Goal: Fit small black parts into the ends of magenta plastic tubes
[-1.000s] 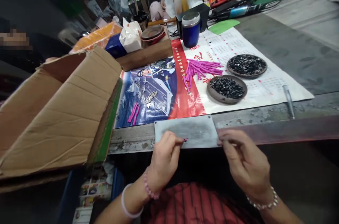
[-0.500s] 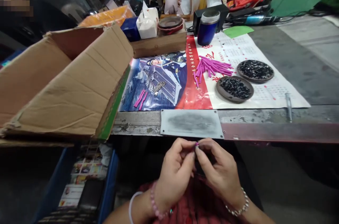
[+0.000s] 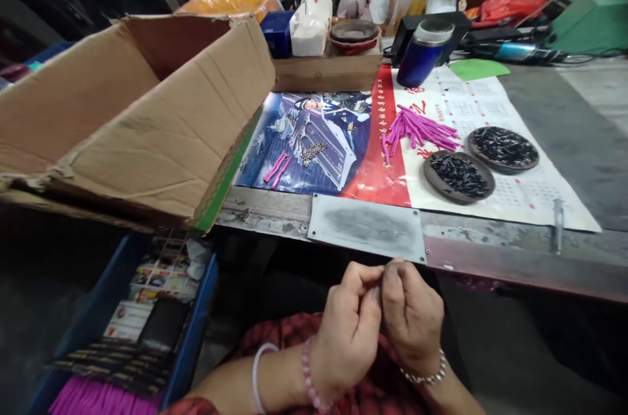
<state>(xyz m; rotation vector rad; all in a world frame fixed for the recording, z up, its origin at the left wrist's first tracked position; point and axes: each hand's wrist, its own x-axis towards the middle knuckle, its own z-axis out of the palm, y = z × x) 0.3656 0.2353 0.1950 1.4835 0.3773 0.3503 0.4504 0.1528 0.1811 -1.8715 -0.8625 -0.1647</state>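
Both hands meet above my lap, just in front of the table edge. My left hand (image 3: 350,317) is closed, thumb and forefinger pinched against the right fingertips. My right hand (image 3: 411,310) is also closed, fingers curled and thumb on top. Whatever lies between them is hidden now; a tiny magenta piece showed there earlier. Nearest on the table is a white plate with a grey smudge (image 3: 367,225). Beyond it lie two magenta strips (image 3: 277,170), a small heap of metallic bits (image 3: 314,153) and a pile of magenta strips (image 3: 422,128).
Two dishes of small black pieces, a nearer one (image 3: 458,176) and a farther one (image 3: 504,148), sit on a calendar sheet (image 3: 540,205). A metal pin-like tool (image 3: 558,225) lies right. A cardboard box (image 3: 161,120) stands left, above a blue bin (image 3: 196,317). A blue tumbler (image 3: 424,55) stands behind.
My view has shifted, so the table appears tilted. My right thumb has come up over the fingertips, the right fingers have curled in, and the magenta piece is out of sight.
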